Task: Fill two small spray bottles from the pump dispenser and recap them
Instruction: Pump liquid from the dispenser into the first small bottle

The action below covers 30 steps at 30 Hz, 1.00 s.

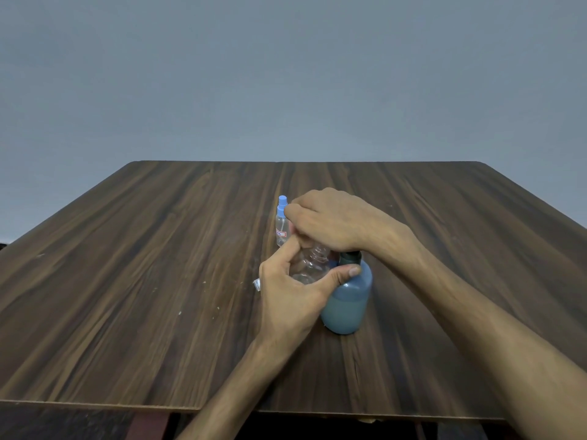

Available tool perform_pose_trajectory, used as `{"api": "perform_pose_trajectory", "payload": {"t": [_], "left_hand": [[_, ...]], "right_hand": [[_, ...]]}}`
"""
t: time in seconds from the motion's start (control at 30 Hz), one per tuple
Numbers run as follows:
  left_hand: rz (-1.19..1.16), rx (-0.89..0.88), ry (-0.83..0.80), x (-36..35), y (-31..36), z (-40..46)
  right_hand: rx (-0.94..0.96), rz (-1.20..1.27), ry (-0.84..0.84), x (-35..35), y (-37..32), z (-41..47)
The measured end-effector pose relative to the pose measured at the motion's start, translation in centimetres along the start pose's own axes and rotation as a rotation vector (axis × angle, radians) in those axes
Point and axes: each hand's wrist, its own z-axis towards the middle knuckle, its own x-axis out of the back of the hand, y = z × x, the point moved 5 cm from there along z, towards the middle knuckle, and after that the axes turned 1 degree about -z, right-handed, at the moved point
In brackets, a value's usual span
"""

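Observation:
A blue pump dispenser [347,300], about half full of pale liquid, stands at the table's centre. My right hand [330,217] lies over its pump head with fingers curled down, hiding the head and spout. My left hand [286,290] grips a clear small spray bottle [309,265], uncapped, with its threaded neck tilted up under my right hand's fingers. The second small spray bottle [281,225] stands upright just behind, clear with a light blue spray cap on it, touching or nearly touching my right fingertips.
The dark wooden table [143,281] stretches wide to both sides, its front edge close to me. A small white piece [256,284] pokes out at the left of my left hand. A plain grey wall rises behind the table.

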Motion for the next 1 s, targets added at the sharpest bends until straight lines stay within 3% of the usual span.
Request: {"api": "perform_pose_trajectory", "payload": {"t": [1.0], "left_hand": [[0.014, 0.003, 0.002, 0.05, 0.01, 0.04]], "right_hand": [[-0.016, -0.007, -0.066, -0.45, -0.03, -0.05]]}}
